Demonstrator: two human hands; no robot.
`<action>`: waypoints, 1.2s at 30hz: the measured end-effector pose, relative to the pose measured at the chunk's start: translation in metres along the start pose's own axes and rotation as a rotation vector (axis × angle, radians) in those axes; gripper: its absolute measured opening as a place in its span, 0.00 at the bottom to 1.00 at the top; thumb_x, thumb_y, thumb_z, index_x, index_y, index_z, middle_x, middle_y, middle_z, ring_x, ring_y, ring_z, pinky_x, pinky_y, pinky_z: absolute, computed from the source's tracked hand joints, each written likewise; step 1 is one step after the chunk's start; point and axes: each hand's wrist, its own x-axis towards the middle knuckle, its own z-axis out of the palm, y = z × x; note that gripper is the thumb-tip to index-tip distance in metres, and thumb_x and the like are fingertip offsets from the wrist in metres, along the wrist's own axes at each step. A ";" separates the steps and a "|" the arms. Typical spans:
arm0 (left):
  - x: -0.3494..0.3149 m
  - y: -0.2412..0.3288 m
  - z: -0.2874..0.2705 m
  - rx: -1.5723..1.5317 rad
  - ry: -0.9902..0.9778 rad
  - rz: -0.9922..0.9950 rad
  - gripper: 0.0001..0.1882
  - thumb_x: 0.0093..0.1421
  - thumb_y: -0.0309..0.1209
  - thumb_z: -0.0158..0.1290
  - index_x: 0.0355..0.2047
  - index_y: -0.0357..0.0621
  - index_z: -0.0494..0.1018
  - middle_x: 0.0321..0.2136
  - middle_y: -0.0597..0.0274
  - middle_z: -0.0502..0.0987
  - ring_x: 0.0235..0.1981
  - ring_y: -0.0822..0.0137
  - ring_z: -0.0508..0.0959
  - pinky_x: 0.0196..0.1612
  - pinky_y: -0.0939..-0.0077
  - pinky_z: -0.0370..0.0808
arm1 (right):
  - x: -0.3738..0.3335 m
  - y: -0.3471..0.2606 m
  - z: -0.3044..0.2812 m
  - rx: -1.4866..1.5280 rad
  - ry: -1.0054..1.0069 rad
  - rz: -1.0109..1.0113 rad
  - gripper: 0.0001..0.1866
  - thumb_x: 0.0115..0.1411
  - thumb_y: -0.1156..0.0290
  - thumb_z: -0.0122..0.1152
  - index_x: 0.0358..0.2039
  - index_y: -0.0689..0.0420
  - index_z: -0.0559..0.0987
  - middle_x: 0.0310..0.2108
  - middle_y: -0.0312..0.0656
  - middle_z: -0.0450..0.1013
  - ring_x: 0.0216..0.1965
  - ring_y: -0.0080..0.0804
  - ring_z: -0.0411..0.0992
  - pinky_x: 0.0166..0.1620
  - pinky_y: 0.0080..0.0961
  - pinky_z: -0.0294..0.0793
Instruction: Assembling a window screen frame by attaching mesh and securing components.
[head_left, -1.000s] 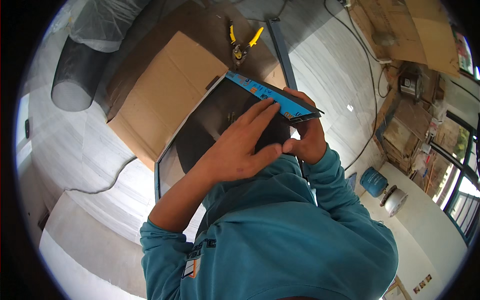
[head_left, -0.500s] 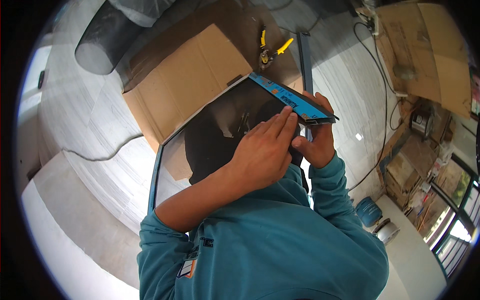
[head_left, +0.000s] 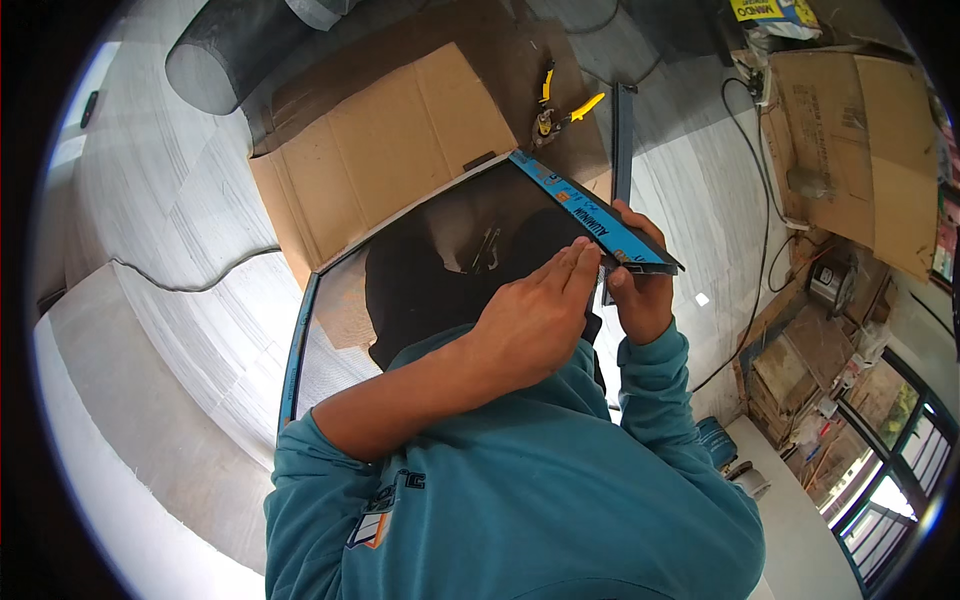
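Note:
A screen frame with dark mesh (head_left: 450, 222) rests over my lap, blue printed film on its metal bars. My right hand (head_left: 645, 295) grips the near end of the right-hand bar (head_left: 580, 208), fingers wrapped behind it and thumb at its end. With fingers stretched out and together, my left hand (head_left: 540, 320) lies over the mesh, fingertips against that bar's inner edge. At the left, another bar (head_left: 300, 345) of the frame runs down beside my left sleeve. Beyond the far corner lie yellow-handled snips (head_left: 546, 124), their handles spread.
A flattened cardboard sheet (head_left: 390, 150) lies under the frame's far side. Beyond are a dark metal bar (head_left: 622, 140) and a roll of dark material (head_left: 215, 70). Black cables (head_left: 750, 300) cross the tiled floor. Cardboard (head_left: 825, 150) stands at the right.
The view has shifted slightly. My left fingertips have slid off the blue film to the bar's inner edge. My right thumb has moved up against the bar's end.

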 end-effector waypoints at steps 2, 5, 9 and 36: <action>0.000 -0.001 0.000 0.013 0.006 -0.003 0.33 0.52 0.22 0.51 0.58 0.22 0.57 0.55 0.31 0.65 0.54 0.43 0.71 0.51 0.61 0.76 | 0.001 -0.006 0.004 -0.055 -0.015 -0.023 0.46 0.54 0.42 0.65 0.62 0.60 0.60 0.61 0.52 0.61 0.57 0.35 0.66 0.59 0.34 0.65; 0.002 0.001 0.003 0.024 0.012 0.012 0.33 0.51 0.22 0.51 0.58 0.22 0.58 0.55 0.31 0.66 0.55 0.43 0.71 0.53 0.61 0.75 | 0.002 -0.010 0.005 0.047 -0.017 -0.007 0.48 0.53 0.41 0.65 0.62 0.62 0.59 0.59 0.50 0.62 0.55 0.34 0.66 0.58 0.33 0.66; 0.002 0.002 0.006 0.068 0.043 0.032 0.32 0.51 0.22 0.51 0.57 0.22 0.58 0.55 0.32 0.66 0.56 0.44 0.71 0.56 0.62 0.72 | 0.003 -0.017 0.008 0.087 -0.054 0.023 0.52 0.51 0.38 0.65 0.63 0.64 0.57 0.54 0.46 0.67 0.53 0.32 0.68 0.57 0.31 0.66; -0.041 -0.266 0.050 0.101 -0.151 -0.824 0.40 0.63 0.60 0.39 0.61 0.39 0.61 0.62 0.43 0.61 0.62 0.42 0.62 0.63 0.50 0.59 | -0.009 -0.011 0.016 0.050 0.044 0.044 0.51 0.45 0.38 0.70 0.61 0.58 0.62 0.60 0.48 0.62 0.57 0.38 0.68 0.53 0.31 0.75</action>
